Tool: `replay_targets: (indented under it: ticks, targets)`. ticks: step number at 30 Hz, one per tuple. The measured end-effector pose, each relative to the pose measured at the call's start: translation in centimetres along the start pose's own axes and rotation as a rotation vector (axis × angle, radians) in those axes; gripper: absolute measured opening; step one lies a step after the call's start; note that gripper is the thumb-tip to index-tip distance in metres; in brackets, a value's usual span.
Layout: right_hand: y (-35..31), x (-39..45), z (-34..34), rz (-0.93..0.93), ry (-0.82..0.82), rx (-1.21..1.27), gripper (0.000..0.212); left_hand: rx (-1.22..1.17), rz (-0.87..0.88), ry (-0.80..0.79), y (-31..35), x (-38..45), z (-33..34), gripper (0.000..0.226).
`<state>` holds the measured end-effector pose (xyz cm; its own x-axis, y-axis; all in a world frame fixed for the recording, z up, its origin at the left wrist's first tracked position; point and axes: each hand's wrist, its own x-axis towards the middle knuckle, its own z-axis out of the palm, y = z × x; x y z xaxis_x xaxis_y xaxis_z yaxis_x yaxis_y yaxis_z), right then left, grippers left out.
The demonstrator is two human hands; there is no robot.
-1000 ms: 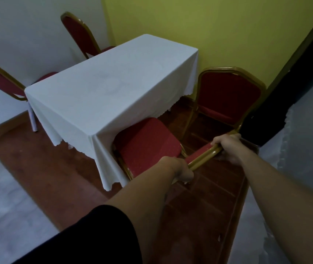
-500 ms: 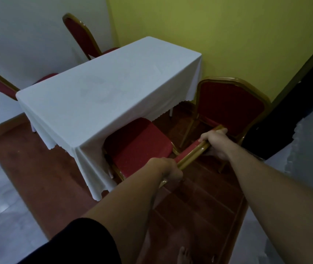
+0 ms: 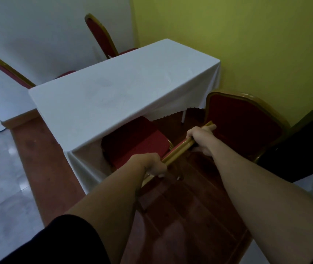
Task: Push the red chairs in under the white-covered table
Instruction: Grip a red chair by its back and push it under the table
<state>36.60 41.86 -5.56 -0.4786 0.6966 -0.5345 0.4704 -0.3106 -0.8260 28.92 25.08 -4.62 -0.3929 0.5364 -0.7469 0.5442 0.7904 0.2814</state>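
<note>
Both my hands grip the gold top rail of a red chair at the near side of the white-covered table. My left hand holds the rail's left end, my right hand its right end. The chair's red seat lies partly under the hanging white cloth. A second red chair with a gold frame stands to the right, its back turned toward me, apart from the table. Two more red chairs stand on the far side, one at the back and one at the left, their seats partly hidden by the table.
A yellow wall runs close behind the table's right end. A white wall is at the back left. Reddish wood flooring lies under the table; pale glossy tiles lie to the left. Something dark stands at right.
The chair in my hands has slid further toward the table, and more of its seat lies under the cloth. My view has moved closer.
</note>
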Motion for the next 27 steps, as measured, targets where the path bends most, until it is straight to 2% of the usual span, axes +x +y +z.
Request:
replay_targets:
  ticks: [4,10,21,25,27]
  targets:
    - [-0.6,1.0,1.2,-0.008,-0.005,0.002,0.099,-0.025,-0.039,-0.006,-0.8,0.8,-1.3,0.042]
    - [-1.7,2.1,3.1,-0.013,-0.012,0.0,0.096,-0.07,-0.05,0.015,-2.5,1.6,-2.4,0.052]
    - [-3.1,5.3,6.9,-0.036,-0.012,-0.024,0.097,-0.055,-0.042,-0.014,-5.6,3.5,-6.4,0.054]
    - [-3.3,5.8,6.6,-0.022,-0.021,-0.141,0.098,0.041,-0.022,-0.049,-5.0,4.0,-7.3,0.05]
    - [-3.6,5.9,5.6,0.004,-0.042,-0.252,0.107,0.093,0.014,-0.069,-4.1,4.3,-7.9,0.053]
